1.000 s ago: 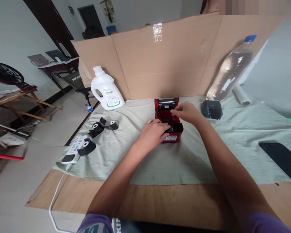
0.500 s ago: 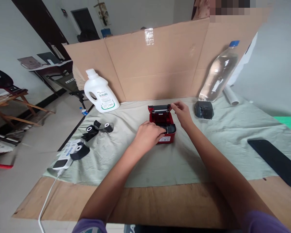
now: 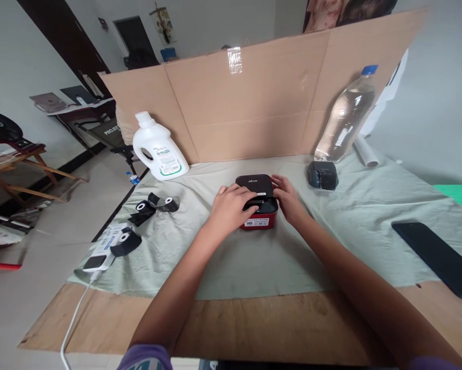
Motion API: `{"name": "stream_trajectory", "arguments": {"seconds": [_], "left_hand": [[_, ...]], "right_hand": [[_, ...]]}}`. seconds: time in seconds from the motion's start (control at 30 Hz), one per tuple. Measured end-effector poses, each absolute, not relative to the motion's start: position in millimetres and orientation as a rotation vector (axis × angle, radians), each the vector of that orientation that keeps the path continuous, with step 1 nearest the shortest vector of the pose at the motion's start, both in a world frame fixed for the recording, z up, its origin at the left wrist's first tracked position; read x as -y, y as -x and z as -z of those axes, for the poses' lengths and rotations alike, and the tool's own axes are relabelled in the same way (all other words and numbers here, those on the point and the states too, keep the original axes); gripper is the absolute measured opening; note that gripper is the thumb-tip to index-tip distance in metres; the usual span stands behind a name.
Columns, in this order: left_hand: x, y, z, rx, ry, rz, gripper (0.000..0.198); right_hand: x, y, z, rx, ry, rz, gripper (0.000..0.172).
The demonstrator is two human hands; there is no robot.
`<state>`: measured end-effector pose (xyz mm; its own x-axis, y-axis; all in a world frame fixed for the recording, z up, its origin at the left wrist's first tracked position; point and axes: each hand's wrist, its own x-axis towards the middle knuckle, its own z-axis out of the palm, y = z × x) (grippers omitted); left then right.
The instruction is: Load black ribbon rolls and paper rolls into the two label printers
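A small red printer (image 3: 258, 222) with a black lid lies closed in the middle of the green cloth (image 3: 254, 257). My left hand (image 3: 231, 208) rests on its left front, fingers curled over the black top edge. On the printer's right side, my right hand (image 3: 287, 198) has its fingers pressed against the lid. Black ribbon rolls (image 3: 157, 204) lie to the left, and another black roll (image 3: 126, 241) sits on a white box near the cloth's left edge.
A white jug (image 3: 158, 149) and a clear water bottle (image 3: 344, 118) stand against the cardboard wall (image 3: 254, 97). A black device (image 3: 322, 175) sits right of the printer. A dark phone (image 3: 435, 257) lies at the right. A white paper roll (image 3: 365, 151) lies behind.
The printer's lid was raised, showing the red inside; now it is down and closed. My right hand moved from the lid's top edge to the printer's right side.
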<state>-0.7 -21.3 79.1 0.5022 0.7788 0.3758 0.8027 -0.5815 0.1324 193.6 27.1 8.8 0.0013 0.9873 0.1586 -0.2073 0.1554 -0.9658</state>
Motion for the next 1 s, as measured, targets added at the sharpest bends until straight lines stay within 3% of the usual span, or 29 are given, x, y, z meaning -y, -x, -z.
{"name": "stream_trajectory", "arguments": {"seconds": [0.17, 0.4, 0.5, 0.73, 0.87, 1.0], "left_hand": [[14, 4, -78, 1.411, 2.659, 0.586, 0.023], [10, -6, -73, 1.510, 2.607, 0.804, 0.027], [-2, -3, -58, 1.613, 2.650, 1.050, 0.025], [-30, 10, -12, 2.164, 2.818, 1.812, 0.071], [-26, 10, -6, 2.265, 2.847, 2.180, 0.084], [-22, 11, -7, 2.335, 2.807, 2.252, 0.088]], "right_hand": [[-28, -194, -10, 1.146, 0.996, -1.203, 0.052], [-29, -195, -5, 1.171, 0.996, -1.240, 0.058], [-27, -194, 2, 1.217, 0.961, -1.230, 0.062], [-28, -194, 15, 1.260, 0.950, -1.249, 0.065], [-32, -192, 11, 1.225, 0.949, -1.256, 0.067], [-35, -191, 11, 1.210, 0.965, -1.227, 0.069]]}}
